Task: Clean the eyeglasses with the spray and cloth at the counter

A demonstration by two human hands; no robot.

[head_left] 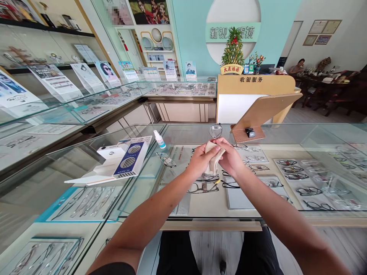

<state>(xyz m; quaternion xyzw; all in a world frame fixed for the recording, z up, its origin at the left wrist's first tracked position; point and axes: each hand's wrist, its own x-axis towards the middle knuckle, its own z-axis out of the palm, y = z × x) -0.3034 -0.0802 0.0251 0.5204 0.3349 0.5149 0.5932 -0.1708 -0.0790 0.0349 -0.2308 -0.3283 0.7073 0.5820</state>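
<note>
Over the glass counter both my hands meet around a pair of eyeglasses (215, 131). One round, thin-rimmed lens with a small label stands up above the fingers; the rest of the frame is hidden. My left hand (200, 158) is closed on a beige cloth (213, 154), which is bunched between the hands and hangs below them. Close beside it, my right hand (230, 154) is closed, its fingers pinching at the eyeglasses and the cloth's edge. A white spray bottle (159, 139) stands on the counter to the left, and another pair of glasses (166, 160) lies near it.
An open white-and-blue carton (126, 162) lies on the counter at left. A wooden-backed mirror stand (260, 114) with a small black device (250, 132) is at right. Frames lie in trays (243, 198) under the glass. A person (299, 67) sits far back right.
</note>
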